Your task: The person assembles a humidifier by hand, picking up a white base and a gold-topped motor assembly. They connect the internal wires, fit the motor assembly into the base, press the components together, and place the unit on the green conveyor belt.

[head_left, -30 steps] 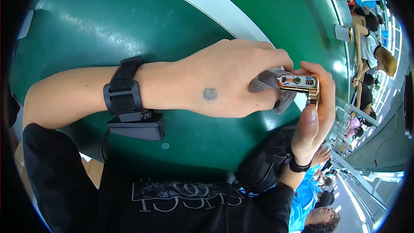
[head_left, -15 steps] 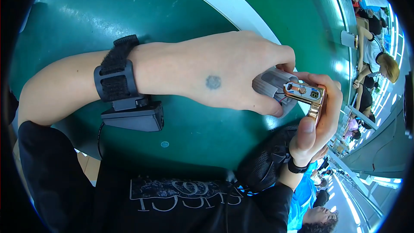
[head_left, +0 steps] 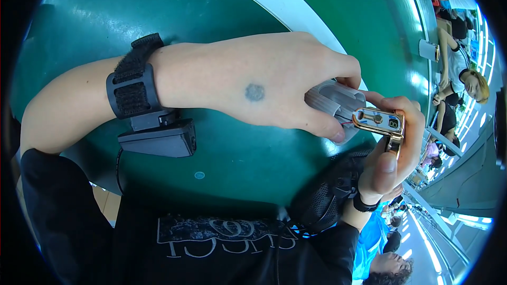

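Observation:
My left hand (head_left: pixel 285 79) reaches across from the left and grips a translucent, ribbed plastic housing (head_left: pixel 331 99) between thumb and fingers. In my right hand (head_left: pixel 398 150), a small gold-rimmed electronic part (head_left: pixel 378 122) with a tiny display window is pinched between thumb and fingers. This part sits close beside the housing's right end, tilted. A thin reddish wire shows between the two pieces; whether it joins them I cannot tell. My left fingertips are partly hidden behind the housing.
The green tabletop (head_left: pixel 232 153) has a pale curved band (head_left: pixel 296 8) across its far side. A black mesh bag (head_left: pixel 327 195) lies beside my right forearm. At the far right, people sit along another bench, near a white-and-gold device (head_left: pixel 428 50). A black strap with a box (head_left: pixel 158 137) circles my left wrist.
My left hand has shifted slightly left and up with the housing. The gold-rimmed part has moved a little right and down in my right hand, and its gap from the housing looks slightly different.

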`<action>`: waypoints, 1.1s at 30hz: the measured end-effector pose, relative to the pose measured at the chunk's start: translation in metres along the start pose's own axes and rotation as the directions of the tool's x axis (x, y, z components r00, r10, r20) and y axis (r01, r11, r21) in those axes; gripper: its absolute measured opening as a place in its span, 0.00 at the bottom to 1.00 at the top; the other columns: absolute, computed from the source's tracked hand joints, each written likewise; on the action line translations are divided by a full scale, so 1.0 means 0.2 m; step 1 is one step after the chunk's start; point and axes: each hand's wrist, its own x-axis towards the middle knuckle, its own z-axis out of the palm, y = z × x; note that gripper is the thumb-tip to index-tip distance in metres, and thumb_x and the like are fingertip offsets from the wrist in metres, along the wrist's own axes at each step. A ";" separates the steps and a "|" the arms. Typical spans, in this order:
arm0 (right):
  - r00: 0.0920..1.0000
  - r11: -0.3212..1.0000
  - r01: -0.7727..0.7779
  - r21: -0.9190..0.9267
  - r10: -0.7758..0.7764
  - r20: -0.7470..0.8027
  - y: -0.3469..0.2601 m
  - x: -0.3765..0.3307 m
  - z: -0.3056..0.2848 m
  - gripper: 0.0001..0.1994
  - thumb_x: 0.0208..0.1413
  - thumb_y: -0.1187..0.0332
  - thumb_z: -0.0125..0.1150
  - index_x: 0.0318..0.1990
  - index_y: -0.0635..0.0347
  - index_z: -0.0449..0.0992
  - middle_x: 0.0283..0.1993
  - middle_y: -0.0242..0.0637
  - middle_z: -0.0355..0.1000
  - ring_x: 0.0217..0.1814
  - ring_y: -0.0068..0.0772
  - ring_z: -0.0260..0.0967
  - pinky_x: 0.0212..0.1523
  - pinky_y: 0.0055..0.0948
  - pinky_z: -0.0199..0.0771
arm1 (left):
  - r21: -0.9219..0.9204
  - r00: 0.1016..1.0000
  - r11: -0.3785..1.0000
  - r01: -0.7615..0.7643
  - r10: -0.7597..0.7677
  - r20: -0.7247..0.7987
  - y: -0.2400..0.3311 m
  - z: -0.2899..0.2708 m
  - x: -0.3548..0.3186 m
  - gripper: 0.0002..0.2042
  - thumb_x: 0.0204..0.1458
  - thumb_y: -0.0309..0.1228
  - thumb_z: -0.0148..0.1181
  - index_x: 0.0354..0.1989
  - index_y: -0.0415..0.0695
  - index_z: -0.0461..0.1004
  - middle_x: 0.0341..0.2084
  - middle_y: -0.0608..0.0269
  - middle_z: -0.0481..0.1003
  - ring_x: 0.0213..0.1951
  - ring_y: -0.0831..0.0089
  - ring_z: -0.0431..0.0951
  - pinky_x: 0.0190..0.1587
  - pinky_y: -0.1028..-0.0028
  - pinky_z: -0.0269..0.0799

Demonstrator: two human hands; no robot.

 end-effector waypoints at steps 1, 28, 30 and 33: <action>1.000 0.998 -0.029 0.054 0.029 0.001 -0.01 0.01 -0.01 0.39 0.51 0.39 0.64 0.54 0.71 0.69 0.44 0.45 0.71 0.41 0.35 0.68 0.47 0.32 0.70 | -0.002 1.000 1.000 0.003 -0.003 -0.001 0.01 0.00 0.00 0.24 0.51 0.35 0.74 0.52 0.40 0.72 0.26 0.58 0.79 0.23 0.70 0.80 0.25 0.73 0.72; 0.986 0.957 0.169 -0.238 -0.162 0.047 0.01 0.01 0.02 0.32 0.46 0.48 0.69 0.49 0.68 0.73 0.40 0.43 0.70 0.38 0.36 0.68 0.40 0.30 0.70 | 0.056 1.000 0.998 -0.003 0.003 0.010 0.02 0.02 0.00 0.25 0.51 0.36 0.74 0.53 0.38 0.72 0.34 0.56 0.78 0.27 0.69 0.80 0.30 0.73 0.76; 0.992 0.973 0.124 -0.195 -0.121 0.029 0.01 0.01 0.02 0.32 0.46 0.49 0.69 0.50 0.68 0.73 0.40 0.43 0.69 0.39 0.37 0.68 0.41 0.30 0.70 | 0.055 1.000 0.998 -0.008 0.008 0.008 0.03 0.01 0.01 0.25 0.51 0.36 0.74 0.53 0.38 0.72 0.34 0.56 0.78 0.28 0.69 0.80 0.30 0.73 0.76; 0.994 0.973 0.111 -0.200 -0.107 0.033 0.00 0.00 0.03 0.32 0.46 0.48 0.69 0.50 0.68 0.72 0.40 0.44 0.69 0.39 0.38 0.69 0.41 0.31 0.71 | 0.057 1.000 0.998 -0.017 0.016 0.007 0.02 0.01 0.00 0.25 0.51 0.36 0.74 0.53 0.38 0.72 0.34 0.56 0.78 0.28 0.69 0.80 0.31 0.72 0.76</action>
